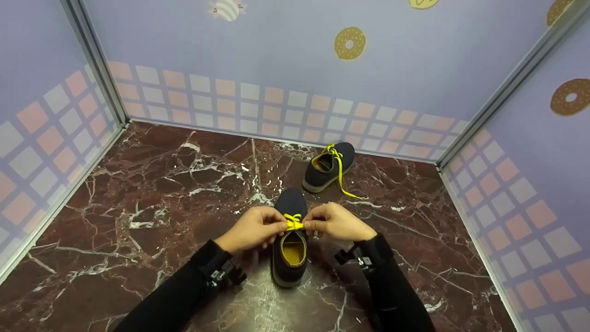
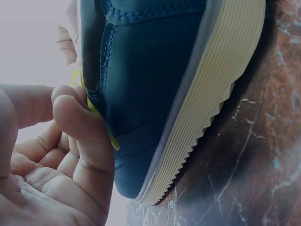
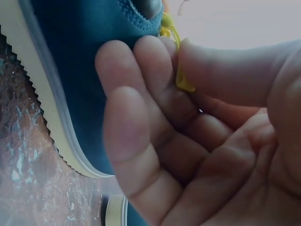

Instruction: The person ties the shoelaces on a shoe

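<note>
A dark shoe with a yellow lining stands upright on the floor, toe pointing away. Across its opening lies a yellow shoelace, gathered into a small bow-like knot. On the left side of that knot, my left hand pinches the lace between thumb and index finger. A short lace end hangs past those fingertips against the shoe's side. My right hand pinches the lace on the right, thumb against the fingers, with a yellow strand showing beside the thumb. Its other fingers curl loosely near the shoe's side.
Farther back, slightly right, stands a second dark shoe, its yellow lace trailing to the floor. Reddish-brown marbled floor spreads around both. Patterned lilac panels enclose the back and sides.
</note>
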